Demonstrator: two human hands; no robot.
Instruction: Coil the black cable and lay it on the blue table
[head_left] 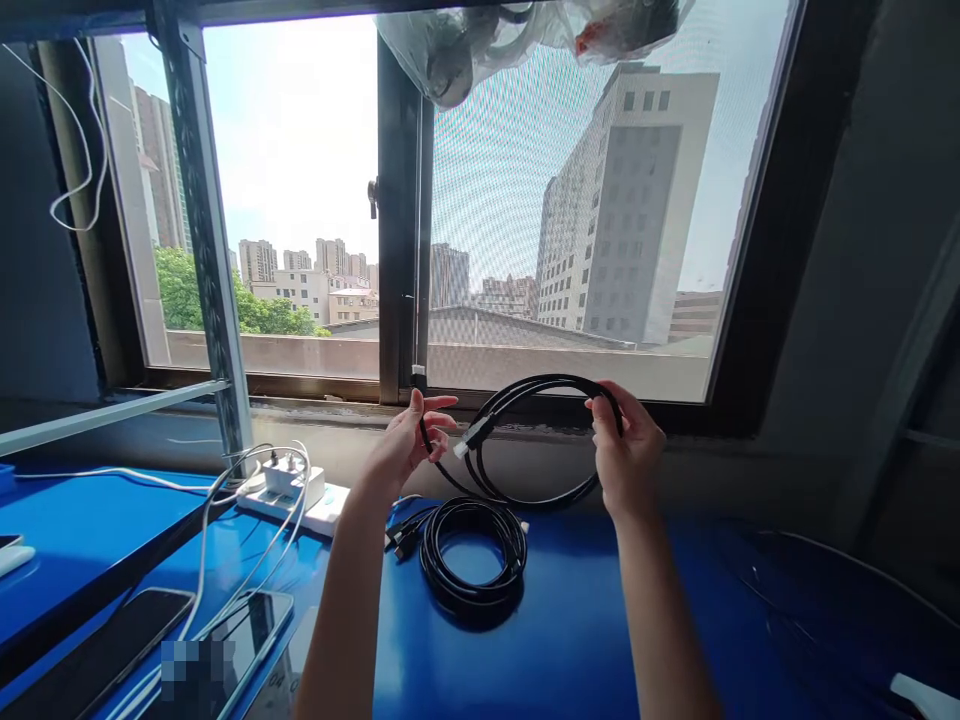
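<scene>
Under your hands, a second black cable coil (472, 556) lies flat on the blue table (570, 640), its plug ends poking out to the left. Left of that, a white power strip (307, 500) w/ a charger plugged in, and white charging leads (247, 560) trailing down to two phones (232, 640) lying face up near the bottom-left edge. A metal shelf upright (206, 240) stands at the left, in front of the window, w/ a blue shelf board beside it. A clear plastic bag (480, 40) hangs at the top of the window frame.

Room: big window (300, 200) straight ahead, mesh screen on the right pane, high-rise bldgs and trees outside, bright daylight. Dark wall to the right.

You've got a loop of black cable (525, 440) held up in the air in front of the sill, above the lying coil and not touching it. Your right hand (626, 450) is closed around the loop's right side, fingers wrapped over it. Your left hand (409, 440) pinches the cable's loose end btwn thumb and fingers at the loop's left side, other fingers spread; a white-tagged connector sits just right of those fingertips.
</scene>
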